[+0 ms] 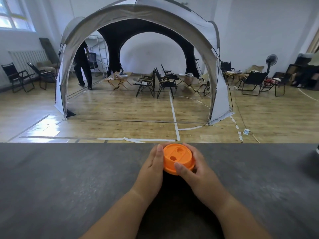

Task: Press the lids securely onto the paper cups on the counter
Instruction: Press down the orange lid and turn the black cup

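Note:
An orange plastic lid with a sip hole sits on top of a cup near the far edge of the dark grey counter. The cup beneath it is almost wholly hidden by the lid and my hands. My left hand lies against the lid's left side with straight fingers touching the rim. My right hand curls round the lid's right side, its thumb lying over the near rim.
The counter's far edge runs just behind the lid. A dark blurred object sits at the counter's right end. Beyond are a wooden floor, a dome tent, folding chairs and a standing person.

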{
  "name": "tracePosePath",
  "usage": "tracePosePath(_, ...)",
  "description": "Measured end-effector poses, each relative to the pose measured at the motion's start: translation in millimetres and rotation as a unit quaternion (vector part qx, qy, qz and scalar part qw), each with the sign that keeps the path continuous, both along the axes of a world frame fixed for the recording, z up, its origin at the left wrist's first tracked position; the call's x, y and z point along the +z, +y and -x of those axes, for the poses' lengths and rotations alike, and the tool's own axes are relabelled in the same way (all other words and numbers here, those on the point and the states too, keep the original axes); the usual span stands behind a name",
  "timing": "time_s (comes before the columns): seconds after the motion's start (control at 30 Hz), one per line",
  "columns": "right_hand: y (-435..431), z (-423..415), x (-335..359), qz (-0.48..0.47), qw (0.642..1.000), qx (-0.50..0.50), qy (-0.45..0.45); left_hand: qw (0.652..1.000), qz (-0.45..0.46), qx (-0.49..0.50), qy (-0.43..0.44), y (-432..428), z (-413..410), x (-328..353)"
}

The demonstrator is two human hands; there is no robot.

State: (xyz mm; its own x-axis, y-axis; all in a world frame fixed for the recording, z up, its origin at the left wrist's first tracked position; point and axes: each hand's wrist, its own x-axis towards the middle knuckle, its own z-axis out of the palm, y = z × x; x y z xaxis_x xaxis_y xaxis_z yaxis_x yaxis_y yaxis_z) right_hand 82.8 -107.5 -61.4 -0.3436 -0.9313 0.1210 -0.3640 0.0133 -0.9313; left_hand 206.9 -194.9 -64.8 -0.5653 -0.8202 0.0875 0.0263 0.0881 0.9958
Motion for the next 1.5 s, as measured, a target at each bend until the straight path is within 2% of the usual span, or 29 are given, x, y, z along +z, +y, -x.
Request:
tracePosePath(0.2, 2.4, 2.3, 0.5, 0.045, 0.996, -0.018, -0.074, 0.999, 0.03, 0.017, 0.004, -1.5, 1.0, -2.9)
tracePosePath(0.4, 0.0, -0.2, -3.6, 0.019, 1.0, -0.011, 0.005, 0.998, 0.046, -0.033, -0.014, -2.3, 2.4, -6.8)
tracePosePath(0.53, 2.3, 3.9, -2.9, 0.037, 0.999, -0.031, 0.002, 0.999, 0.05, -0.005, -0.001, -1.0, 1.2, -5.0)
tracePosePath(0.63, 1.0, 5.5, -3.7, 0.056, 0.996, -0.047, -0.057, 0.999, 0.039, 0.014, 0.0, -3.9, 1.6, -7.0)
tracePosePath(0.8, -2.2, 2.9, -4.1, 0.024, 0.999, -0.031, 0.01, 0.998, 0.053, -0.014, -0.019, -4.8, 2.7, -7.2)
tracePosePath(1.1, 0.5, 0.8, -1.8, 0.048, 0.998, -0.048, 0.009, 0.996, 0.079, -0.011, -0.029, -2.5, 1.4, -5.9)
tracePosePath(1.3, -2.5, 1.9, 1.0, 0.037, 0.999, -0.026, 0.018, 0.998, 0.048, -0.022, -0.023, -4.8, 1.3, -2.0)
tracePosePath(1.5, 0.1, 2.6, -6.8, 0.058, 0.996, -0.059, 0.025, 0.999, 0.047, -0.009, -0.022, -2.5, 2.0, -2.8)
